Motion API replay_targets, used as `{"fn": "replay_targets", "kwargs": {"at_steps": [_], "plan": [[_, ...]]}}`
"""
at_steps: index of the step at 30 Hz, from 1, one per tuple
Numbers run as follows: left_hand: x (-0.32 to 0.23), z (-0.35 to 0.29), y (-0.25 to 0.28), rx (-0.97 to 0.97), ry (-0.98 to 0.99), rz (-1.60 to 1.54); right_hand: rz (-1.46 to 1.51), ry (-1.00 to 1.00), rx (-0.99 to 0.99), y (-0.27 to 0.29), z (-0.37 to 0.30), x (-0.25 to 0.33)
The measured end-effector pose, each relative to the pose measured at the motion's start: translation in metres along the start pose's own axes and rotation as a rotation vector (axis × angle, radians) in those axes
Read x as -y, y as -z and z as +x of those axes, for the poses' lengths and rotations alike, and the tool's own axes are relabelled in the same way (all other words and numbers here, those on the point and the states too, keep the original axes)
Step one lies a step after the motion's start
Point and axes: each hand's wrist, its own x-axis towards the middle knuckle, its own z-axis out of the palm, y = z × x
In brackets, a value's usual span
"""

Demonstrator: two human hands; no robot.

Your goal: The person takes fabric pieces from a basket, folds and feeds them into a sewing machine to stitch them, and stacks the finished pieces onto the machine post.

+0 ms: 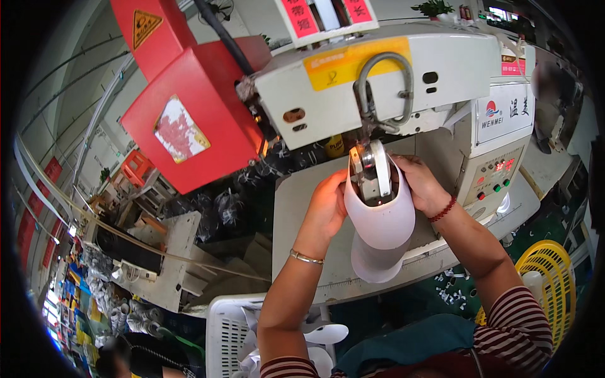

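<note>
A smooth white shoe upper (pixel 380 223), rounded toward me, sits with its opening around the metal working head (pixel 377 169) of a machine. My left hand (pixel 329 203) is closed on the left edge of the upper, its fingers partly hidden behind the material. On the other side my right hand (pixel 423 184) grips the right edge, thumb along the rim. A second pale rounded part (pixel 377 263) shows beneath the upper; whether it belongs to the same piece I cannot tell. A small light glows beside the machine head.
The machine's white arm (pixel 441 69) and red housing (pixel 195 107) hang over the worktable (pixel 299 252). A control box (pixel 495 173) stands at the right. White pieces lie in a white basket (pixel 217 327) below left; a yellow basket (pixel 554 264) is at lower right. Another person (pixel 123 356) is at lower left.
</note>
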Motion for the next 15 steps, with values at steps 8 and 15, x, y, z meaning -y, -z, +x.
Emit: {"fn": "replay_targets", "kwargs": {"at_steps": [8,15], "plan": [[0.019,-0.005,0.002,-0.156,-0.216,0.356,-0.340,0.206,-0.062,0.004,-0.005,-0.031],[0.059,0.021,0.027,-0.393,-0.718,0.939,-0.775,0.478,0.013,0.032,0.009,-0.042]]}}
